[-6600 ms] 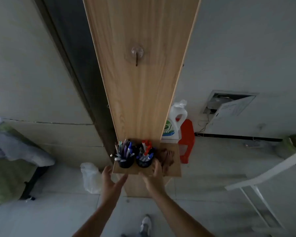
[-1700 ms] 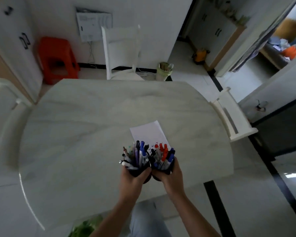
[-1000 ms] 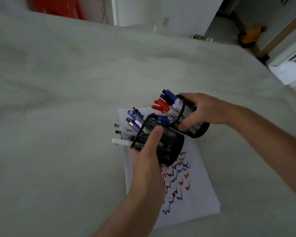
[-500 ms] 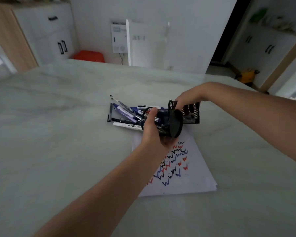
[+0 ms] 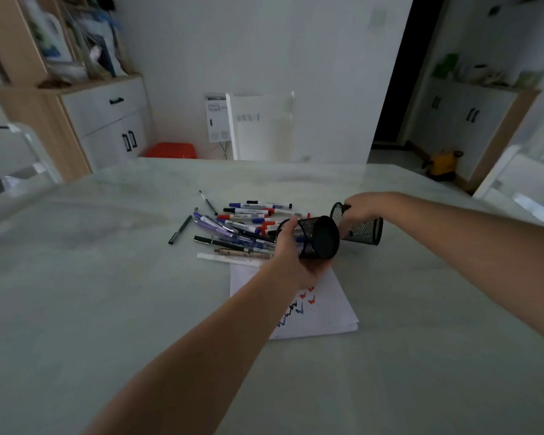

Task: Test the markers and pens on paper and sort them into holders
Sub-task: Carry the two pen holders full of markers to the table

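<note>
My left hand [image 5: 291,252] grips a black mesh holder [image 5: 316,237] tipped on its side, its solid base facing me. To its right, my right hand [image 5: 360,207] grips a second black mesh holder [image 5: 363,229], also tipped, mouth turned left. A heap of pens and markers [image 5: 239,229] lies spilled on the marble table [image 5: 107,293] just left of both holders; blue, red, black and purple ones show. A white sheet of paper [image 5: 324,309] with red, blue and black scribbles lies under my left wrist.
One black pen [image 5: 180,230] lies apart at the left of the heap. White chairs stand at the far side [image 5: 261,125] and at both ends of the table. An orange stool [image 5: 171,150] and a cabinet [image 5: 107,120] are beyond the far edge.
Both holders have been tipped over and emptied; more pens and markers now lie spread on the table. My right hand has drawn its holder away to the right.
</note>
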